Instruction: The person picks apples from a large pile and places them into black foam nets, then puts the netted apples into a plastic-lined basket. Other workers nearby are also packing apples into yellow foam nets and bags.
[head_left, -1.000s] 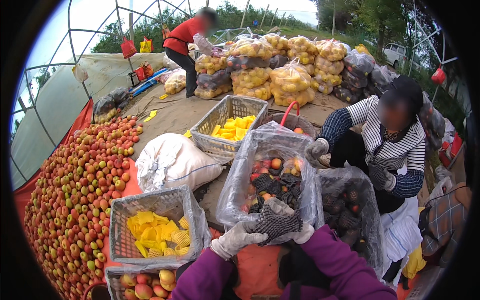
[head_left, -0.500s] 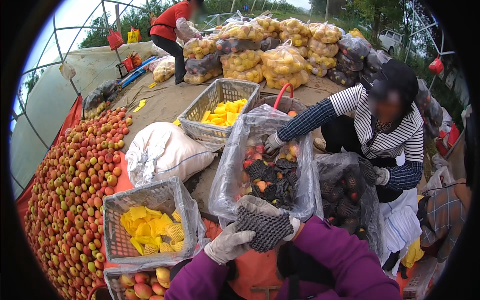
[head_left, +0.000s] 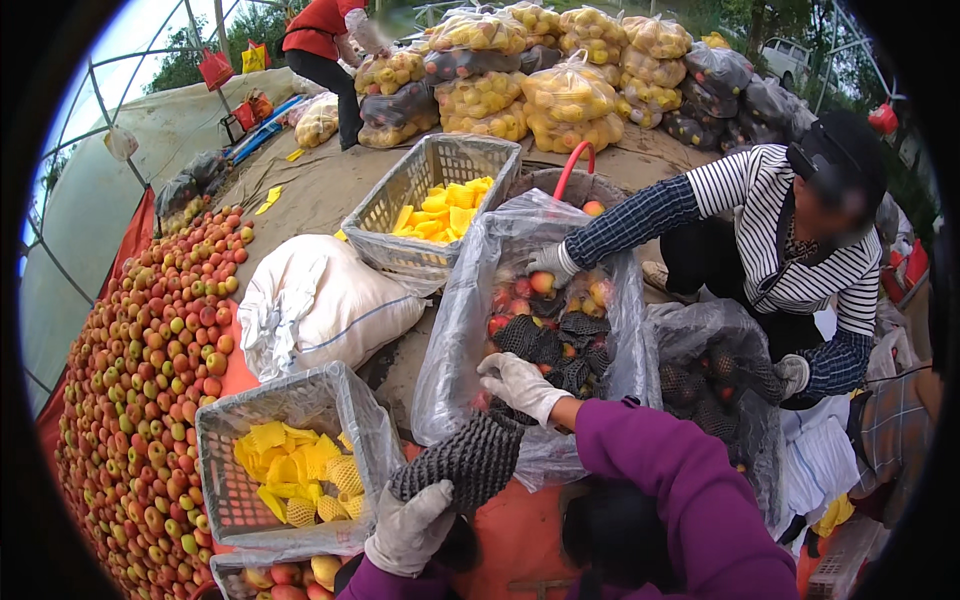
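Observation:
My left hand, in a whitish work glove, is closed round the lower end of a black foam net sleeve. The sleeve stands puffed out and tilts up to the right; whether fruit is inside cannot be seen. My right hand, gloved too, reaches over the near part of a plastic-lined crate, its fingers stretched to the left and slightly bent. Below it lie red apples and several dark netted fruits. Its fingertips are close to a reddish apple, mostly hidden.
A co-worker's gloved hand is on an apple in the same crate. Beside it stands a lined crate of dark netted apples. Left are a crate of yellow foam nets, a white sack and a large apple heap.
My right hand has let go of the black sleeve and moved up over the crate. My left hand has drawn the sleeve lower and leftward. The co-worker's hand now has an apple.

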